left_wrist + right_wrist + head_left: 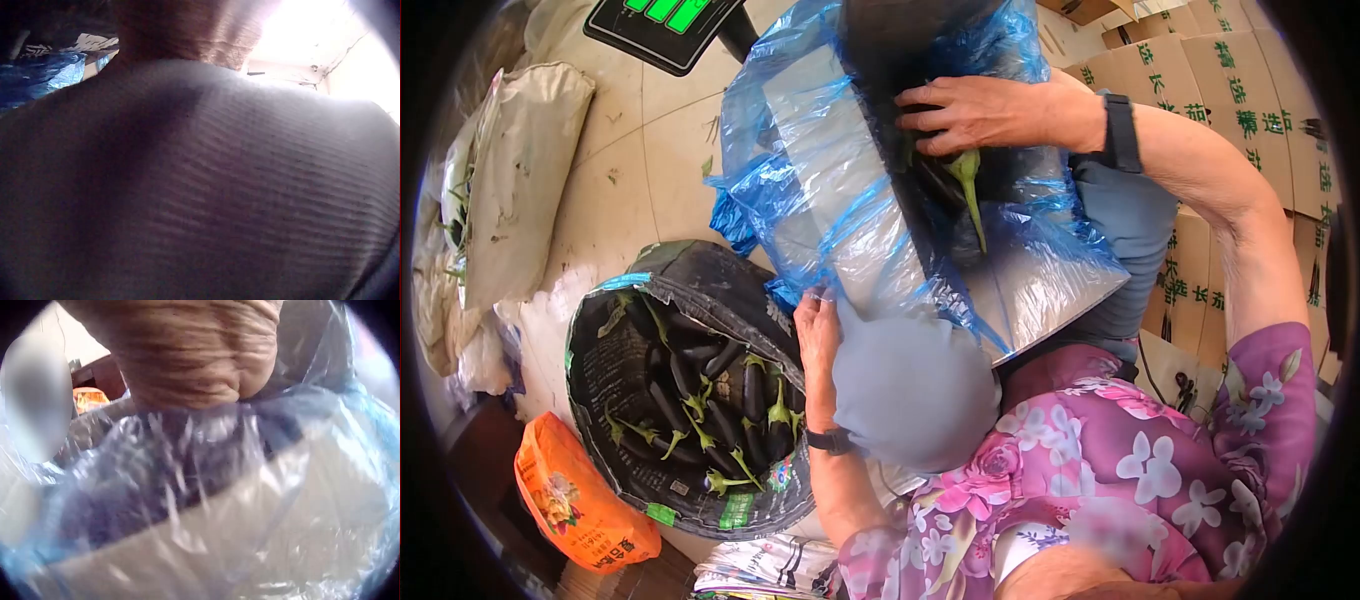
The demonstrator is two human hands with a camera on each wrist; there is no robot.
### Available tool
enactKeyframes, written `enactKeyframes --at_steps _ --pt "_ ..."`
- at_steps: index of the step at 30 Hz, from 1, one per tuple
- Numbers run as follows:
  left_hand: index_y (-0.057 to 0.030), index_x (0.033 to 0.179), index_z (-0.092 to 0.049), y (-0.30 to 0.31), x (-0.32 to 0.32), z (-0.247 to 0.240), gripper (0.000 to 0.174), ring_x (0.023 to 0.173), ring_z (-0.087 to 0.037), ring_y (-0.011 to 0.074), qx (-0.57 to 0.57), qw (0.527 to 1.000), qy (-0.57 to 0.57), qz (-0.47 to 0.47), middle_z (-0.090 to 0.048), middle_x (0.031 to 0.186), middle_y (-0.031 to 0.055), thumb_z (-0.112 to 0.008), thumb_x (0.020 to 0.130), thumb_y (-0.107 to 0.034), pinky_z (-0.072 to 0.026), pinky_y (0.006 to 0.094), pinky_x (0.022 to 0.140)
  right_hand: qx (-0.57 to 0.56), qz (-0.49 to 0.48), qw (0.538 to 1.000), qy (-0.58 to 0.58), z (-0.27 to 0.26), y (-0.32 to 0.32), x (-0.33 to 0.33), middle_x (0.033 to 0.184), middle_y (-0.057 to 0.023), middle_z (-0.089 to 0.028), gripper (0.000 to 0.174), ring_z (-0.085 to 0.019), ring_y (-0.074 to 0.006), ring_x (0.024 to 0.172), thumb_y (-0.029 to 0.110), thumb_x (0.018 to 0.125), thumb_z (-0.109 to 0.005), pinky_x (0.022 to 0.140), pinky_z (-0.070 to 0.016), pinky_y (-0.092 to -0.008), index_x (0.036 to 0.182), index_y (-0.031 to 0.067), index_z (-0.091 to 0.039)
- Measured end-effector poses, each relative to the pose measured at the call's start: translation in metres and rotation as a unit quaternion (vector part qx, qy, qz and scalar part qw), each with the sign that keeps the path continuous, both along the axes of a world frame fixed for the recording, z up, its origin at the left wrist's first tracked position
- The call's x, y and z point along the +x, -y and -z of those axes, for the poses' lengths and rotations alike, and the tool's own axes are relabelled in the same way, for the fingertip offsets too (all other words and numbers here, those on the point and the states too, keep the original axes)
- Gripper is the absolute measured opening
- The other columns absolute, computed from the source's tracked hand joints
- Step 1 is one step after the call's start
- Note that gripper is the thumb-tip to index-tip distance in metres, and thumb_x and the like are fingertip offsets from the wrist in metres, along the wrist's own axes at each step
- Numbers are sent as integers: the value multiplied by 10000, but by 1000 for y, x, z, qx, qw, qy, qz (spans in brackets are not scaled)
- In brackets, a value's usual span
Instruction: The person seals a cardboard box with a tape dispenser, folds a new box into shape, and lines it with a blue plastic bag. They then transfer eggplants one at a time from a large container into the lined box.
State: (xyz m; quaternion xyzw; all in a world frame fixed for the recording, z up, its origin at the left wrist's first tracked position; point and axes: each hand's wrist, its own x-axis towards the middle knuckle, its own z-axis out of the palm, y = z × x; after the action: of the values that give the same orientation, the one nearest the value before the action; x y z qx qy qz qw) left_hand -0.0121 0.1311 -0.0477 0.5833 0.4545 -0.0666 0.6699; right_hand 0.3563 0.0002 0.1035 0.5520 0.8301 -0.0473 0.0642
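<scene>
A box (830, 170) lined with clear blue plastic film (745, 190) stands in front of the person. Dark eggplants lie inside it, one with a green stem (966, 185) toward the person. Across these eggplants rests my right hand (970, 112), fingers apart and pointing left. My left hand (816, 330) is beside the grey-clad knee (915, 390), its fingertips right at the film's bunched edge; I cannot tell whether they pinch it. In the right wrist view, the heel of the right hand (200, 356) shows above the film (250, 487), its fingers hidden.
At left stands a round black basket (680, 505) of several eggplants (670, 400). An orange bag (580, 500) sits beside it, and a pale sack (530, 180) lies farther up. A scale with a green display (665, 15) is at the top. Printed cardboard (1230, 90) lies at right.
</scene>
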Motion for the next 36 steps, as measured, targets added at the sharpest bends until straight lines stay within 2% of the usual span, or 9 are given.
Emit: enactKeyframes --at_steps 3,5,7,10,14,22,29,31,36 --pt "33 1180 -609 3 -5 12 346 685 -479 80 52 997 53 -6 -596 795 17 -559 951 -221 -393 238 642 -11 23 998 54 28 9 6 1305 -113 -525 278 -391 -305 1326 105 818 -564 1014 -431 -389 1077 85 -662" --pt "41 1190 -602 1 1 -12 356 767 -517 110 134 982 113 67 -634 881 60 -555 952 -219 -419 261 722 -162 76 961 212 21 10 0 1231 -125 -565 270 -409 -290 1289 140 779 -600 992 -429 -400 1020 55 -684" --pt "45 1192 -599 2 1 -11 353 808 -539 133 86 991 96 29 -655 928 82 -553 954 -213 -434 280 766 -170 89 965 177 11 9 -13 1181 -148 -597 255 -497 -309 1186 132 741 -624 893 -480 -416 959 14 -684" --pt "42 1195 -598 2 11 -24 344 826 -545 144 35 998 54 0 -665 953 84 -553 960 -205 -440 288 788 -246 298 913 -130 15 6 -37 943 -251 -650 226 -639 -454 854 89 732 -603 710 -515 -520 912 -44 -632" --pt "32 1205 -599 9 -5 34 334 842 -545 146 52 996 65 19 -671 977 85 -553 964 -194 -439 286 798 -298 406 852 -145 37 -9 -69 960 -266 -666 268 -647 -453 897 139 803 -609 758 -531 -491 978 -65 -612" --pt "33 1235 -592 3 -3 15 341 887 -566 150 13 998 56 21 -678 1011 98 -545 963 -166 -444 286 824 -303 580 750 -96 78 -17 -84 1079 -232 -684 517 -672 -378 1014 204 740 -738 857 -541 -416 1180 -30 -601" --pt "54 1181 -597 10 -1 18 316 868 -566 155 -56 993 103 -15 -661 958 81 -537 962 -166 -448 295 822 -277 591 744 -146 67 -14 -66 943 -248 -704 280 -712 -337 906 165 779 -685 772 -575 -395 918 -77 -671" --pt "52 1170 -598 12 -3 19 312 869 -570 152 -52 994 91 -15 -662 960 78 -535 963 -173 -447 285 814 -366 660 582 -302 60 -13 -58 859 -251 -692 565 -710 -382 772 204 768 -677 706 -579 -407 1171 -98 -421" --pt "48 1168 -596 17 3 9 310 866 -583 147 -69 995 69 1 -665 972 80 -528 964 -176 -454 273 796 -301 645 655 -254 67 -1 -70 752 -217 -690 353 -703 -332 633 163 804 -624 607 -582 -378 1012 -98 -511"
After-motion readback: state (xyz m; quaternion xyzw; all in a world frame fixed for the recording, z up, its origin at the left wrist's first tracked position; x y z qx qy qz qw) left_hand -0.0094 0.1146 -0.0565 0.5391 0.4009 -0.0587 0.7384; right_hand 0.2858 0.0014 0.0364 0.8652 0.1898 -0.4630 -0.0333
